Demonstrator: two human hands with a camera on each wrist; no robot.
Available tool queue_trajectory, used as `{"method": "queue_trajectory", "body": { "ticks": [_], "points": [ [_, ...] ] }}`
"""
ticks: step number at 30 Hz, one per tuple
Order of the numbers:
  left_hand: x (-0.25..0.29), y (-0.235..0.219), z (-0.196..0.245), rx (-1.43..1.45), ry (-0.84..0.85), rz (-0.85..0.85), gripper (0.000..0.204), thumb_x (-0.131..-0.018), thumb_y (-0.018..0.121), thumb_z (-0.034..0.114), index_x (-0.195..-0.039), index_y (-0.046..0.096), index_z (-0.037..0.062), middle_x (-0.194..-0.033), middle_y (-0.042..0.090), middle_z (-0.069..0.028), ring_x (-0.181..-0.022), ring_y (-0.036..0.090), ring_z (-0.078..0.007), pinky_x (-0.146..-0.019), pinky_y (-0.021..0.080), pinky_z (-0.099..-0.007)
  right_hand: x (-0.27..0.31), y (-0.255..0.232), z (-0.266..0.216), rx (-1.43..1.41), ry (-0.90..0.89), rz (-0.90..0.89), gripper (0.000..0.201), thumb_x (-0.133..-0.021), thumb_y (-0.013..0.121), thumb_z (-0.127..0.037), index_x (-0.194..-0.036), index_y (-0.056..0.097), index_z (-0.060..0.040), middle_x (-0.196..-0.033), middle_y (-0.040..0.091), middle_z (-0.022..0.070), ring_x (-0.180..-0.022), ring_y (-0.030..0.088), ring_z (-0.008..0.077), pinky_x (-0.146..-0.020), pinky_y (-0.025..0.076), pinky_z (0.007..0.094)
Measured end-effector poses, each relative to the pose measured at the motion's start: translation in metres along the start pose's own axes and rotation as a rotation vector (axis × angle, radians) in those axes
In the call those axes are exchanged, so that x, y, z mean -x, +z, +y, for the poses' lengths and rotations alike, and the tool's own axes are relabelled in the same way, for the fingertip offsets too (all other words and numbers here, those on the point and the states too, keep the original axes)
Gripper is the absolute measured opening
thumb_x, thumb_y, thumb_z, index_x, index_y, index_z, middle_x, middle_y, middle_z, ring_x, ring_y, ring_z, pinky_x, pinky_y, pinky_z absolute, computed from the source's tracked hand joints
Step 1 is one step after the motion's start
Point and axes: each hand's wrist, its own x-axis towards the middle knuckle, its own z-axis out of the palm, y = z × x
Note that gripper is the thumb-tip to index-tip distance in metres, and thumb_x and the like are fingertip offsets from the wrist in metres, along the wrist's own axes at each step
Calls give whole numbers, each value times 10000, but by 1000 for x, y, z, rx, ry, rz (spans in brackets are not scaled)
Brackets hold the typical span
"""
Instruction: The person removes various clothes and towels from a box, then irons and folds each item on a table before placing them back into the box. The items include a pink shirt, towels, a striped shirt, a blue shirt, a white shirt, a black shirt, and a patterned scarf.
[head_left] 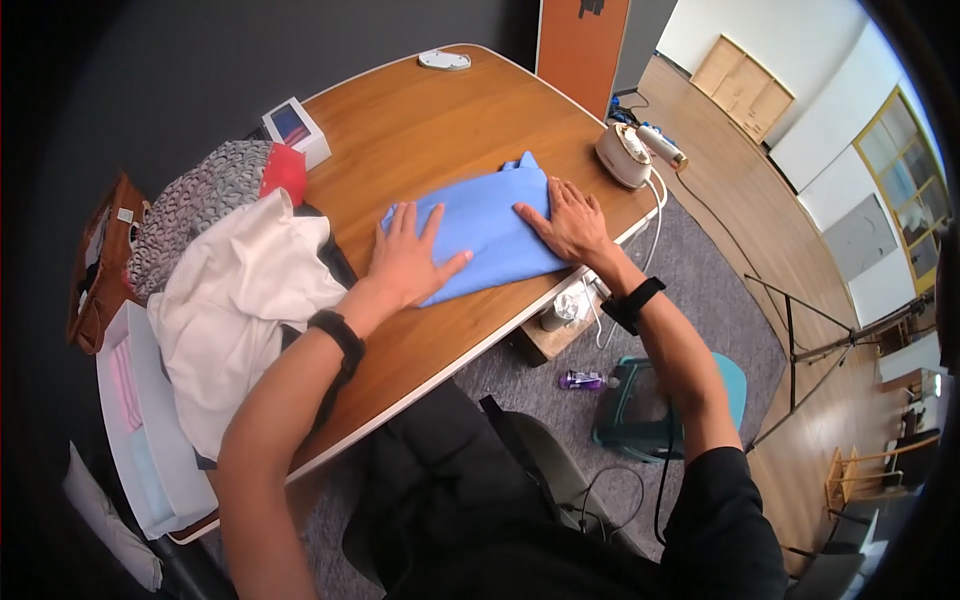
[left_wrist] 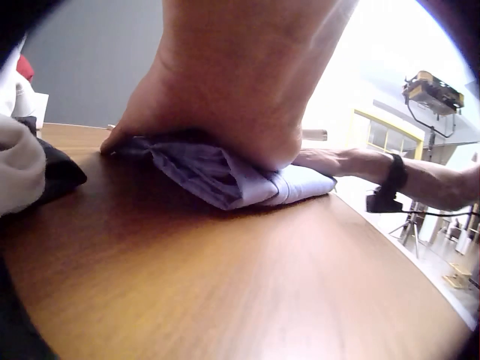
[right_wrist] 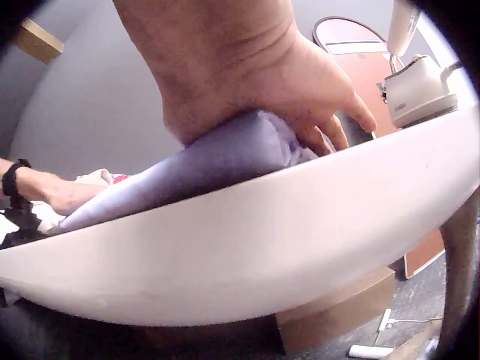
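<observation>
A blue garment (head_left: 485,235), folded into a flat bundle, lies on the wooden table (head_left: 440,125) near its front edge. My left hand (head_left: 405,260) rests on the bundle's left end, fingers spread and pointing away from me. On the opposite end lies my right hand (head_left: 572,225), its thumb on top of the cloth. The right wrist view shows the right fingers (right_wrist: 330,127) reaching down past the end of the bundle. Seen from the left wrist, the folded layers (left_wrist: 217,176) show under the left palm, which hides the top.
A cream cloth (head_left: 245,290) and a patterned cushion-like item (head_left: 200,195) are heaped at the left, beside a white box (head_left: 160,430) of folded cloths. A garment steamer (head_left: 625,155) stands at the right edge. A white box (head_left: 300,135) sits at the back; a teal stool (head_left: 720,400) stands below.
</observation>
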Motion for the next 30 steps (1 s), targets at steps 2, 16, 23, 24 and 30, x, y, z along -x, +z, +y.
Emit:
{"method": "queue_trajectory", "body": {
  "ticks": [2,16,23,24,30],
  "points": [
    [14,-5,8,-3,4,-20,946,-958,500,710,-1615,290,62,-1610,286,-317,-1506,262,-484,-1226,220,-599,-6,-5,7,137,-17,49,906,-994,374,-718,-1471,476,44,-1561,453,222,-1489,376,329,-1213,249,563],
    [79,-38,3,-109,592,-24,744,-838,782,331,-1503,508,140,-1308,537,-215,-1173,561,-396,-959,527,-522,-61,-116,112,397,164,223,427,-897,690,-283,-1259,606,-71,-1253,666,198,-1121,671,398,-881,561,518],
    [78,-7,31,-134,627,199,582,-818,652,52,-1397,599,61,-1115,565,-153,-1001,599,-322,-672,601,-386,-49,-137,115,192,238,147,484,-855,665,-276,-1323,640,-153,-1129,735,194,-1055,695,406,-876,556,518],
    [76,-3,37,-109,629,224,573,-819,651,55,-1390,600,50,-1104,564,-150,-996,598,-319,-672,602,-382,-38,-141,103,167,184,226,491,-861,671,-275,-1332,630,-143,-1115,734,205,-1044,696,416,-866,557,518],
    [60,8,77,42,693,273,658,-790,775,278,-1344,596,-28,-1125,580,-139,-1045,571,-285,-836,563,-368,-4,-157,18,135,-58,276,501,-894,675,-307,-1378,604,-199,-1097,735,193,-996,707,409,-835,565,507]
  ]
}}
